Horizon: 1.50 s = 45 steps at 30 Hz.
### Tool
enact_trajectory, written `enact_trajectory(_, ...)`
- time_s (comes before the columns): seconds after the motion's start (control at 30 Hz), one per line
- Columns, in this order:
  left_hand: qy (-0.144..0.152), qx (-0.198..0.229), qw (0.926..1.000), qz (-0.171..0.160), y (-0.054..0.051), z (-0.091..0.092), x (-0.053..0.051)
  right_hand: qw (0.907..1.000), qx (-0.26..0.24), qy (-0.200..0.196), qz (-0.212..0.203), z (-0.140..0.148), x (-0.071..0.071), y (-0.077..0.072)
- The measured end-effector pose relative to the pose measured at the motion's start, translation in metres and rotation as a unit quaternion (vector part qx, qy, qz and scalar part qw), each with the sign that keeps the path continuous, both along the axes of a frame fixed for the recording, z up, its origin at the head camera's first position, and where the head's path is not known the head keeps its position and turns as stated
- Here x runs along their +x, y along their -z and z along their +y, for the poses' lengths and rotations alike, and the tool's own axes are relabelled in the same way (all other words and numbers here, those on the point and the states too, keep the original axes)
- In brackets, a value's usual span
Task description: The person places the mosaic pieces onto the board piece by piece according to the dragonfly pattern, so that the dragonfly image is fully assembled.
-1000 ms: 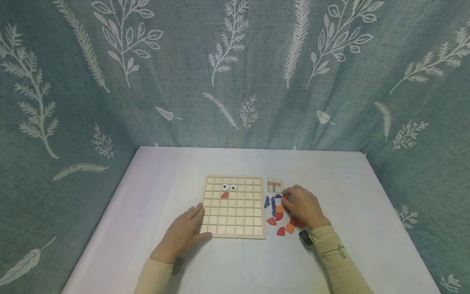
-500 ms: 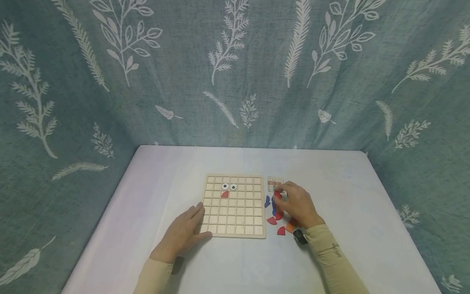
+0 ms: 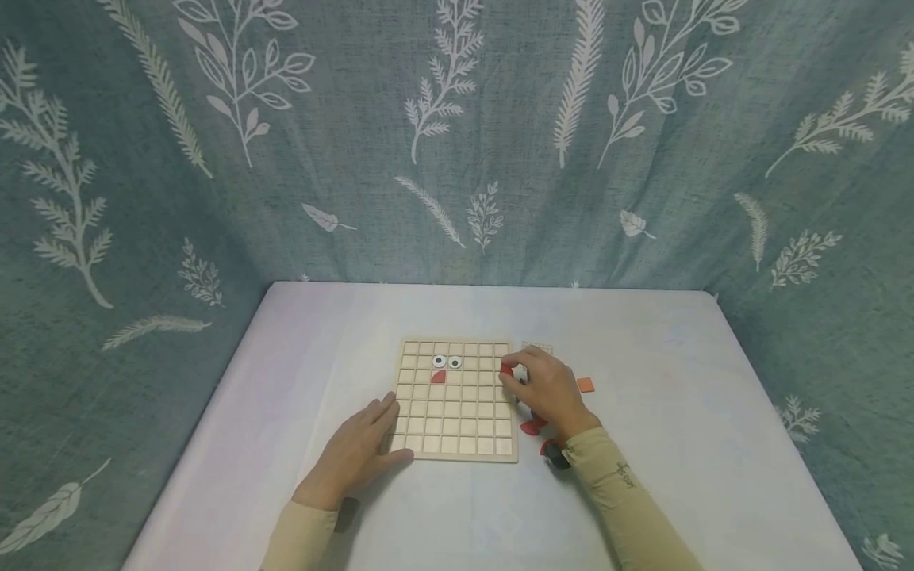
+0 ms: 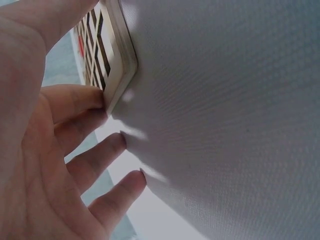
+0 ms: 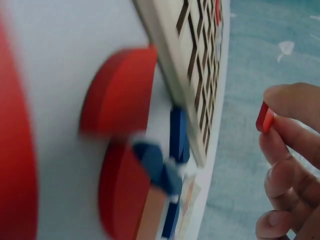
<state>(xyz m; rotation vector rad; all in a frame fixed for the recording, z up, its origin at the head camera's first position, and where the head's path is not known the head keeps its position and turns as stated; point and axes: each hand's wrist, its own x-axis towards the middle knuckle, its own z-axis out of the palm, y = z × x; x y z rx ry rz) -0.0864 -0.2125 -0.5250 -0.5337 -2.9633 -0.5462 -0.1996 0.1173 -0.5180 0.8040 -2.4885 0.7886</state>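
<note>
A wooden grid board point(image 3: 455, 432) lies on the table, with two eye discs point(image 3: 439, 362) and a red quarter-circle tile point(image 3: 439, 377) in its upper cells. My left hand point(image 3: 357, 448) rests at the board's lower left, its fingers fairly straight; the left wrist view shows fingertips against the board's corner. Over the board's right edge, my right hand point(image 3: 550, 388) pinches a red tile point(image 5: 265, 117) between thumb and fingers. In the right wrist view this tile is edge-on, raised above the table. Below that hand lie red quarter-circle tiles point(image 5: 120, 95) and blue pieces point(image 5: 178, 132), partly hidden in the head view.
A small pattern card point(image 3: 537, 346) sits right of the board, mostly covered by the right hand. An orange square tile point(image 3: 585, 385) lies farther right. Leaf-patterned curtains point(image 3: 371, 222) surround the white table point(image 3: 685, 412) at the back and sides.
My right hand has moved left from the loose pieces to the board's right edge, carrying the red tile. The orange square at the right has come into sight. The left hand stays in place.
</note>
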Motion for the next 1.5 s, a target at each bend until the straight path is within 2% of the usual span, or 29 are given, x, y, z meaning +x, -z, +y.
enact_trajectory(0.17,0.001,-0.002,1.0000,-0.002,-0.001,-0.001,0.000,0.9998,-0.015,-0.009,-0.007,-0.019,-0.002,-0.001)
enact_trajectory(0.37,-0.007,-0.011,0.9997,-0.021,-0.002,-0.001,0.000,0.9990,-0.019,-0.033,0.023,-0.042,-0.007,-0.001)
enact_trajectory(0.5,-0.008,-0.016,0.9994,-0.030,-0.002,-0.002,-0.001,0.9986,-0.017,-0.043,0.025,-0.056,-0.010,0.000)
enact_trajectory(0.77,-0.004,-0.011,0.9995,-0.030,-0.001,-0.002,-0.002,0.9986,0.021,-0.042,-0.026,-0.080,-0.011,0.005)
enact_trajectory(0.9,-0.002,-0.007,0.9998,-0.020,0.001,-0.002,-0.002,0.9978,0.037,-0.047,-0.030,-0.088,-0.013,0.007)
enact_trajectory(1.07,0.003,-0.003,1.0000,0.000,0.003,-0.002,-0.002,0.9964,0.049,-0.036,-0.059,-0.092,-0.016,0.007)
enact_trajectory(1.27,0.008,-0.005,0.9999,0.010,0.004,-0.002,-0.002,0.9897,0.090,-0.005,-0.112,-0.094,-0.018,0.008)
enact_trajectory(1.5,0.010,-0.002,0.9998,0.018,0.003,-0.002,-0.002,0.9832,0.108,0.001,-0.147,-0.095,-0.017,0.006)
